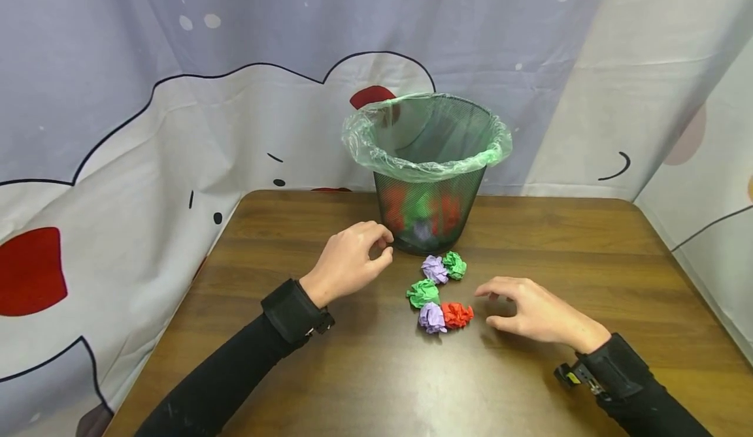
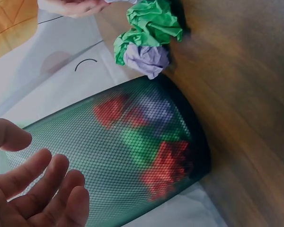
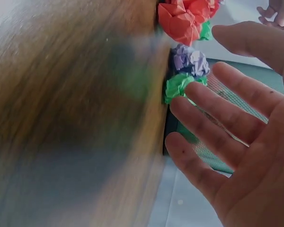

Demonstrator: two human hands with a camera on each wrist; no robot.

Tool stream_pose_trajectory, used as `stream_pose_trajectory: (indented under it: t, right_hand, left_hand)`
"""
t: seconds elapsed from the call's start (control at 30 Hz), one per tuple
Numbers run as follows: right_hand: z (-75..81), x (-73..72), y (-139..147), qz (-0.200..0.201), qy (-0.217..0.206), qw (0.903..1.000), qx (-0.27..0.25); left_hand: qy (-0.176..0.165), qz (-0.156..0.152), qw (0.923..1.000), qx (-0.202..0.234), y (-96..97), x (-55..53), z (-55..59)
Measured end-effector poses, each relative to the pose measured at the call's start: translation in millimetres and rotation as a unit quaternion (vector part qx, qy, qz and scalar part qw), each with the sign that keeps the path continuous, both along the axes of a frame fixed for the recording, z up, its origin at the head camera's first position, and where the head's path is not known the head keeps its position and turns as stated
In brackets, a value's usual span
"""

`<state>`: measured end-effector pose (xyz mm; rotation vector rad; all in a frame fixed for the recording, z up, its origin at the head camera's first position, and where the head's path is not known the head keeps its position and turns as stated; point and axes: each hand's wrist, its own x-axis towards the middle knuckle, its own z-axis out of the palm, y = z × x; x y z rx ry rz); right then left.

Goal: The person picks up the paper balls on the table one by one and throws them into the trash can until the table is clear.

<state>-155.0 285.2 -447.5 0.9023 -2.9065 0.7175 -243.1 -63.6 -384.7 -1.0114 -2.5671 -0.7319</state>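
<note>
Several crumpled paper balls lie grouped on the table: a red ball (image 1: 457,315), a near purple ball (image 1: 432,318), a green ball (image 1: 422,292), a far purple ball (image 1: 435,269) and a far green ball (image 1: 455,265). Just right of the red ball, my right hand (image 1: 532,309) hovers with relaxed, spread fingers, holding nothing. My left hand (image 1: 351,258) is beside the lower left of a mesh wastebasket (image 1: 467,195), fingers loosely bent around nothing. In the left wrist view, red, green and purple paper balls (image 2: 165,165) show through the basket's mesh.
A clear plastic liner (image 1: 423,170) folds over the basket's rim. The basket stands at the back of the wooden table (image 1: 282,228). Behind it hangs a printed curtain (image 1: 265,130), and a cable (image 1: 712,228) runs along the right side.
</note>
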Motion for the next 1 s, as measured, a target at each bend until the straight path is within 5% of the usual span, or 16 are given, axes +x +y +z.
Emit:
stream_pose_trajectory:
  t: [0.3,1.0]
  right_hand:
    - [-3.1,-0.6,-17.6,0.041,0.004,0.9991,0.003]
    - [-10.9,-6.3,-43.5,0.069,0.071,0.9936,0.054]
  left_hand:
    - [-0.013,-0.007,0.9999,-0.007,2.3,0.6,-9.7]
    - [-0.015,-0.002,0.9999,-0.004,1.4,3.0,-18.4]
